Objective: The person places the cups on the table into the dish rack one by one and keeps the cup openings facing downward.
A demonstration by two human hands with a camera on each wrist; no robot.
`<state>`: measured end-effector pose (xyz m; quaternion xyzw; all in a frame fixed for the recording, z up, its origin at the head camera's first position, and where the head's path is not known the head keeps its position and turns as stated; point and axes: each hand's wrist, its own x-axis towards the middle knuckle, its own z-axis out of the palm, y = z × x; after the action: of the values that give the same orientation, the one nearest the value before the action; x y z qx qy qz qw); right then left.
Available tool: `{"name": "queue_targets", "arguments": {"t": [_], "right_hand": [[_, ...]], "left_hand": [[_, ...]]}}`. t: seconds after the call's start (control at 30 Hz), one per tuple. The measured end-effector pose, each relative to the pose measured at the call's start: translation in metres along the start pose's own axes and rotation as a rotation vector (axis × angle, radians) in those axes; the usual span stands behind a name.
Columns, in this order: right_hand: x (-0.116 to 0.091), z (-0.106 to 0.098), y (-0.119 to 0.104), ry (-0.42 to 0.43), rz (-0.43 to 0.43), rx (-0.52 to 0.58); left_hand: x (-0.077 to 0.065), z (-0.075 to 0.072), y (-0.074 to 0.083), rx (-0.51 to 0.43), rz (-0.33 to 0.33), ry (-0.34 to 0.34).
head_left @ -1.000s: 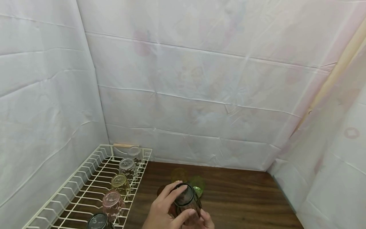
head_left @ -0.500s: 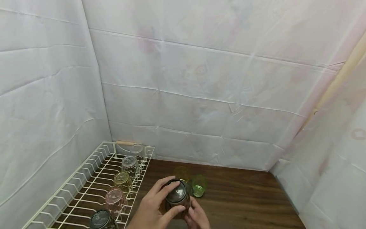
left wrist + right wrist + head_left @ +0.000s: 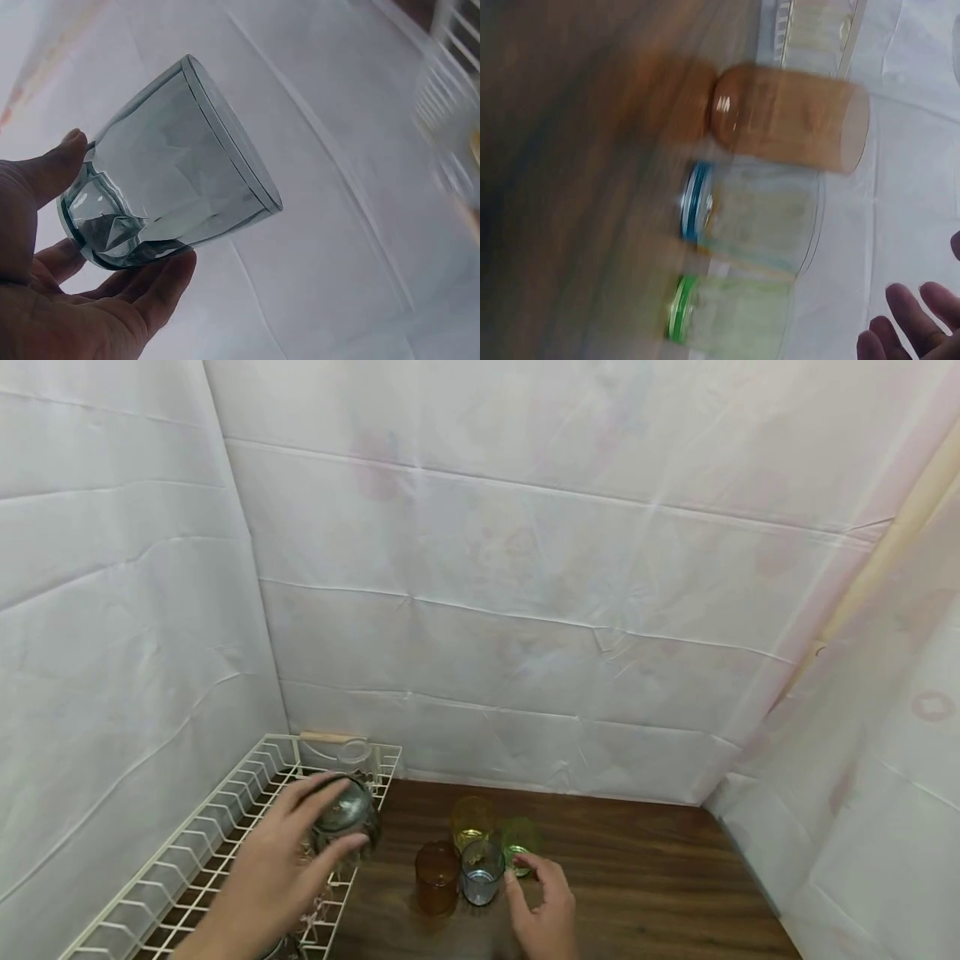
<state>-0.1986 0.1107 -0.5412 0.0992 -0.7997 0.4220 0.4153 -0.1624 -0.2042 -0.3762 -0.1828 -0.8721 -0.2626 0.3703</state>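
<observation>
My left hand [image 3: 277, 852] grips a smoky grey drinking glass [image 3: 347, 814] by its base end, bottom up, over the right side of the white wire rack [image 3: 202, 852]. In the left wrist view, thumb and fingers wrap the base of that glass [image 3: 165, 180], and its rim points away from the palm. My right hand [image 3: 546, 906] holds nothing; its fingers are loosely bent beside a bluish glass [image 3: 482, 877] and a green glass [image 3: 517, 843] on the table. Next to these stand an amber-brown glass [image 3: 437, 881] and a yellow glass [image 3: 472, 822].
Upside-down glasses line the rack's right side, partly hidden by my left hand; a clear glass [image 3: 355, 756] shows at its far end. Wood-grain tabletop [image 3: 645, 877] extends to the right. White sheeting [image 3: 487, 652] walls the back and both sides.
The grey glass has moved left from between both hands to over the rack, carried by my left hand. My right hand has let go of it, uncovering the bluish and amber-brown glasses.
</observation>
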Motion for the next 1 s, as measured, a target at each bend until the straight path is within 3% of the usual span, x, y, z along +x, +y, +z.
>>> {"name": "queue_targets", "arguments": {"t": [0.23,0.33,0.43,0.6,0.77,0.9,1.0], "right_hand": [[0.02,-0.004,0.023,-0.088,0.18,-0.117],[0.023,-0.004,0.028,-0.087,0.19,-0.138],[0.022,-0.004,0.032,-0.061,0.17,-0.152],[0.02,-0.004,0.037,-0.026,0.134,-0.167],[0.019,-0.004,0.04,-0.01,0.13,-0.175],[0.017,-0.006,0.044,-0.006,0.138,-0.189],[0.015,-0.007,0.046,-0.016,0.16,-0.197]], "left_hand": [[0.011,-0.016,-0.071,0.06,-0.067,0.072],[0.014,-0.018,-0.104,0.094,-0.131,0.033],[0.017,-0.015,-0.135,0.128,-0.208,-0.065],[0.019,0.001,-0.182,0.195,-0.25,-0.226],[0.02,0.026,-0.219,0.195,-0.276,-0.352],[0.022,0.05,-0.239,0.179,-0.294,-0.386],[0.028,0.061,-0.245,0.173,-0.305,-0.403]]}}
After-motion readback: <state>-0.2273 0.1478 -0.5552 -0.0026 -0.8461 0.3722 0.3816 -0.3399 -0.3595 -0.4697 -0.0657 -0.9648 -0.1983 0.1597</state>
